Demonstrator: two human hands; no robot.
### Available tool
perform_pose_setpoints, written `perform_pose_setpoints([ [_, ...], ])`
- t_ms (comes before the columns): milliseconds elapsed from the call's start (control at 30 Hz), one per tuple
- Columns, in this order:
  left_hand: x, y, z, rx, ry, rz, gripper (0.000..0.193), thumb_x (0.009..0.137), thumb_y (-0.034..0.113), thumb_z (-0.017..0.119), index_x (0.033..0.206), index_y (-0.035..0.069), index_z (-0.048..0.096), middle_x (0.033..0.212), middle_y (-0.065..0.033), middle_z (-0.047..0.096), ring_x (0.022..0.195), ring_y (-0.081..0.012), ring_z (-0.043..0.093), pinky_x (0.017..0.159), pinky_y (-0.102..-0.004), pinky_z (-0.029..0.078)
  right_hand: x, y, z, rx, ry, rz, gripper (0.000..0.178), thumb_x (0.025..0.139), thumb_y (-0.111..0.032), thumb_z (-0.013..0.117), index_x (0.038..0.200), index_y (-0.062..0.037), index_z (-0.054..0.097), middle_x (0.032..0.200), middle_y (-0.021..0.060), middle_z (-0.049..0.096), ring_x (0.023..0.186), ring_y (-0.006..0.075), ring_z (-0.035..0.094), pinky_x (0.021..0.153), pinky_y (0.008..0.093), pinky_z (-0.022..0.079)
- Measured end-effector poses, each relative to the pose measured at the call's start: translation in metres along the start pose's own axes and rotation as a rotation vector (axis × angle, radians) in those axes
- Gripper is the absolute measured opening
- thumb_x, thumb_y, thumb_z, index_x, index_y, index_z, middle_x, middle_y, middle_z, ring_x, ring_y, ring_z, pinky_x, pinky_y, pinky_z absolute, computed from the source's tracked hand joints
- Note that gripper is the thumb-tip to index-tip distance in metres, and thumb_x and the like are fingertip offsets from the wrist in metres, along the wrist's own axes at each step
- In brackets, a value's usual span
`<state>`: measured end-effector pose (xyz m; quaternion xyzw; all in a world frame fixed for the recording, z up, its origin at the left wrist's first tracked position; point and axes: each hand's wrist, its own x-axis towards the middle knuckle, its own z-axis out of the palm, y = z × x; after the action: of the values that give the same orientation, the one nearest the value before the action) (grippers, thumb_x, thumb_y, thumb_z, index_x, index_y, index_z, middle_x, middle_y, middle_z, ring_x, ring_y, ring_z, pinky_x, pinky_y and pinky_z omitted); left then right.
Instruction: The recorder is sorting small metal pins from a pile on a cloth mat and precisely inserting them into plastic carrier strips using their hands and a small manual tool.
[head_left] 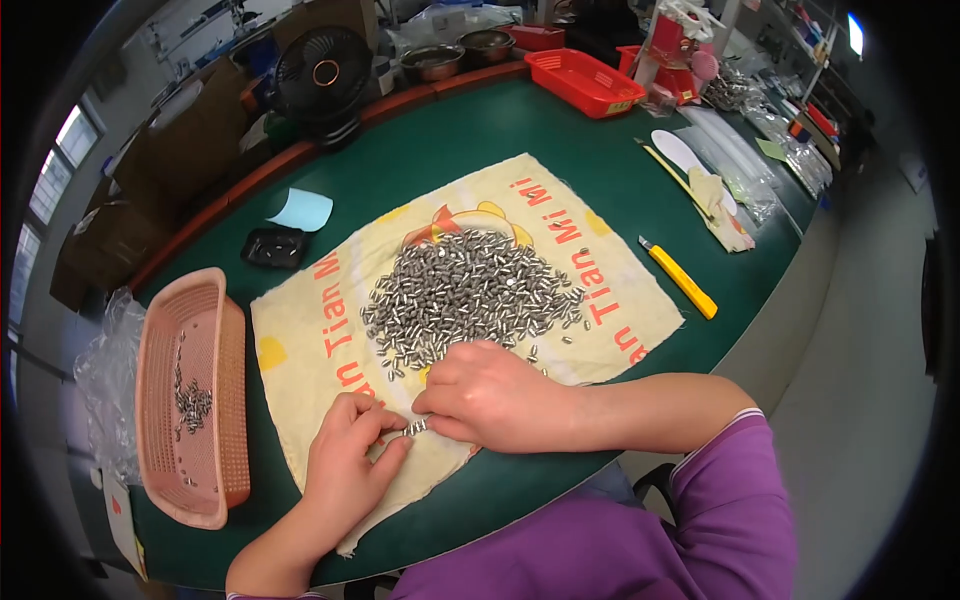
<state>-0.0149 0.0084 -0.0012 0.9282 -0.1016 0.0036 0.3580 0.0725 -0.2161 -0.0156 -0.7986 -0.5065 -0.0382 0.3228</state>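
Observation:
A heap of small silvery metal pieces [465, 290], oval and shiny, lies on a pale yellow printed cloth [300, 385]. At the near side of the heap, my left hand [350, 450] and my right hand [490, 395] meet over the cloth. Between their fingertips is a short row of metal pieces [415, 427], side by side. My left thumb and forefinger close on the row's left end. The right fingers are bent and pressed together at its other end, partly hiding it.
On the left stands a pink basket [235, 400] with some metal pieces inside. A yellow utility knife [683, 282] lies right of the cloth. A black dish [273, 248], a light blue scoop-like piece [303, 210], a fan [323, 80] and a red tray [585, 85] sit farther back.

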Motion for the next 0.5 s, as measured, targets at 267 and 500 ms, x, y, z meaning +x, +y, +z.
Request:
perform_pose_setpoints([
  [267, 0.002, -0.022, 0.004, -0.306, 0.095, -0.189, 0.018, 0.092, 0.001, 0.073, 0.106, -0.001, 0.062, 0.102, -0.008, 0.066, 0.086, -0.0152, 0.068, 0.077, -0.0296, 0.059, -0.001, 0.003, -0.007, -0.018, 0.15, -0.016, 0.014, 0.086, -0.02, 0.075, 0.096, -0.0106, 0.075, 0.091, 0.0029, 0.067, 0.094, 0.025, 0.062, 0.083, 0.0413, 0.049],
  [500, 0.016, -0.023, -0.004, -0.902, 0.157, -0.294, 0.013, 0.101, 0.0, 0.062, 0.111, 0.0, 0.055, 0.104, -0.0129, 0.07, 0.093, -0.0208, 0.072, 0.086, -0.0322, 0.06, 0.005, 0.022, -0.021, -0.129, 0.285, -0.028, 0.01, 0.086, -0.021, 0.076, 0.09, -0.0114, 0.075, 0.088, 0.0027, 0.068, 0.088, 0.0255, 0.063, 0.08, 0.0402, 0.052],
])
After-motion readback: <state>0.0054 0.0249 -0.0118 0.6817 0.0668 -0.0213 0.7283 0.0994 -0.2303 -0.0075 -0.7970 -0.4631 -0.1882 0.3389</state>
